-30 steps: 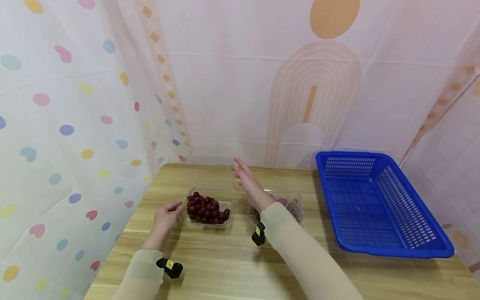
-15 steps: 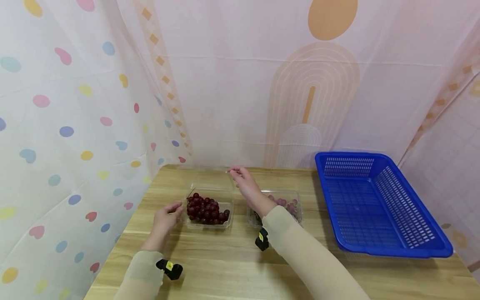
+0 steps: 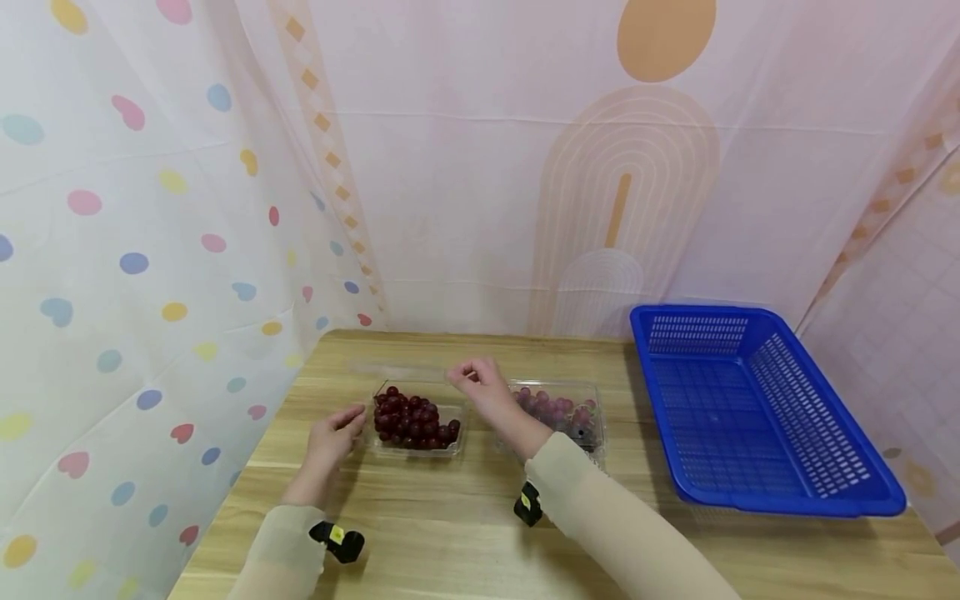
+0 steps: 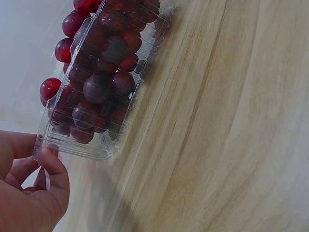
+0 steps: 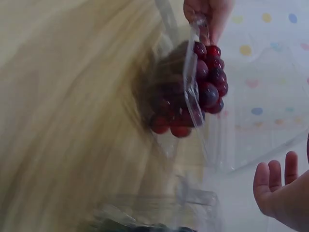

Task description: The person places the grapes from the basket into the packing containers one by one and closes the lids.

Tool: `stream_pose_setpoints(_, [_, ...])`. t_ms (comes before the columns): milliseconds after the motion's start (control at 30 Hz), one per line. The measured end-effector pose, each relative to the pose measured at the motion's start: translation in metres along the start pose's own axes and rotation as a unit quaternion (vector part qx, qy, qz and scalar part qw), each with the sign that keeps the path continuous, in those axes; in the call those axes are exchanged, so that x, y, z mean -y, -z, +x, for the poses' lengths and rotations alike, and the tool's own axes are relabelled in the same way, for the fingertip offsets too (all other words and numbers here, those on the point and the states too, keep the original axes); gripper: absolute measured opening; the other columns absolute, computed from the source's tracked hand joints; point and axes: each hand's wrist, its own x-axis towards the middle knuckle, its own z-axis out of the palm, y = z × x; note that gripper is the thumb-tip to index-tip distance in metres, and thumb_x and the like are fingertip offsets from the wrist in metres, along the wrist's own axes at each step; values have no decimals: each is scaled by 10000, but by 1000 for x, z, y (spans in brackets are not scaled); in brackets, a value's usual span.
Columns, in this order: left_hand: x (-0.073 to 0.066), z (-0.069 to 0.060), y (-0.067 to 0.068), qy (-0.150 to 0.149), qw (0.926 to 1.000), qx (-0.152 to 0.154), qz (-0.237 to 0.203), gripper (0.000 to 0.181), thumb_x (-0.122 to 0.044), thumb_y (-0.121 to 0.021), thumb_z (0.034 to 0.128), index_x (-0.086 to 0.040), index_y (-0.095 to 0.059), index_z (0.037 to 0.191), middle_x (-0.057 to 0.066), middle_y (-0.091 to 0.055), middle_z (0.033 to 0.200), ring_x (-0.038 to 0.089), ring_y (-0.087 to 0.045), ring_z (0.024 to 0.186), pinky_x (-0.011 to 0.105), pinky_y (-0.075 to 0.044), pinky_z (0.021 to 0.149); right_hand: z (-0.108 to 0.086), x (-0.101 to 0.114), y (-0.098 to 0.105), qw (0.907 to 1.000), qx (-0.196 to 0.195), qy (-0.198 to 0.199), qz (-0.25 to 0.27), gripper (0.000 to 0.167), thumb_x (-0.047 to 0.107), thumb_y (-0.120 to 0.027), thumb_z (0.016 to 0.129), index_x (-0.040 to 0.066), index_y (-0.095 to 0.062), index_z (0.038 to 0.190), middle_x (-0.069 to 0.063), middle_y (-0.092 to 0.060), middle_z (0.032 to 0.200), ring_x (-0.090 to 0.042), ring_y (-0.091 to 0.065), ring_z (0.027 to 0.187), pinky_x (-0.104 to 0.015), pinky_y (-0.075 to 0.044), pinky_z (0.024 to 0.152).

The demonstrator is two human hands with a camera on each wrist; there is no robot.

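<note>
Dark red grapes [image 3: 408, 417] fill a clear plastic clamshell container [image 3: 454, 408] on the table. Its transparent lid [image 3: 397, 367] is hinged at the back and tilts above it, seen almost edge-on in the head view. My left hand [image 3: 330, 437] pinches the container's left rim between thumb and fingers; the left wrist view shows this hand [image 4: 36, 181] at the rim corner. My right hand [image 3: 491, 396] has thumb and index finger curled together at the lid's right corner. In the right wrist view, the right hand's fingers [image 5: 275, 176] lie close to the lid's edge [image 5: 260, 157].
A second clear container [image 3: 592, 425] of paler red grapes [image 3: 551, 406] stands to the right, partly behind my right forearm. A blue perforated plastic basket [image 3: 675, 450] sits at the table's right side. Patterned curtains [image 3: 450, 167] hang directly behind the wooden table [image 3: 427, 517].
My right hand has come down and slightly toward me, its fingers curling from straight to pinched. The lid has swung from upright to a low tilt. The left hand has stayed in place.
</note>
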Motion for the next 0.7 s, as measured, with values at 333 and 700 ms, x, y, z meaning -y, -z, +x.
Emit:
stream_pose_setpoints(333, [-4, -2, 4, 273, 9944, 387, -940, 648, -422, -194, 1033, 92, -378, 1383, -91, -581, 905, 18, -528, 757, 163, -488, 649, -23, -6, -11, 9997, -40, -223, -52, 184, 152, -666, 869, 25, -547, 927, -136, -420, 1141, -172, -500, 832, -232, -431, 668])
stream_pose_setpoints(700, [-9, -5, 8, 525, 9870, 508, -1430, 454, -412, -367, 1004, -45, -589, 1153, -64, -572, 884, 50, -512, 745, 184, -488, 669, -40, -14, -20, 9925, 36, -370, -1167, 234, 103, -660, 833, 46, -527, 1018, -106, -431, 1086, -214, -458, 898, -338, -425, 737])
